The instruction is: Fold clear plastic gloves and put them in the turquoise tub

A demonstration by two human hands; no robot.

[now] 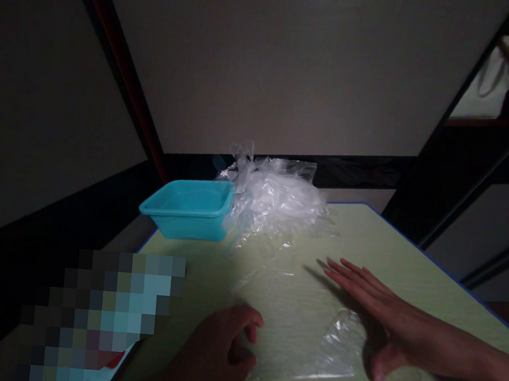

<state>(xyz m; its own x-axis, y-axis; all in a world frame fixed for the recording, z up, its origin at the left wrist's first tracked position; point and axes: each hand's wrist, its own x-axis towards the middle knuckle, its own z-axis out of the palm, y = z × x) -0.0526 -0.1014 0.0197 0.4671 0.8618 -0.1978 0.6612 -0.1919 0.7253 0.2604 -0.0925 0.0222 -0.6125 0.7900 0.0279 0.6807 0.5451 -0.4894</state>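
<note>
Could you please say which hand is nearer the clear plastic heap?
Right. The right hand has its fingers just short of the heap; the left hand is farther back from it.

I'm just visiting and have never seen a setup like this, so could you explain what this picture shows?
Of course. There is no machine handling things here: these are a person's two bare hands. The one picture comes from a camera worn on the head, looking forward and down.

On the pale table stands a turquoise plastic tub, and just right of it lies a heap of clear, crinkly plastic. Nearer the camera, a thin clear plastic piece lies between the hands.

The left hand is loosely curled beside it; I can't tell whether it touches the plastic. The right hand is spread open, with nothing visibly held. A pixelated patch hides part of the lower left.
</note>
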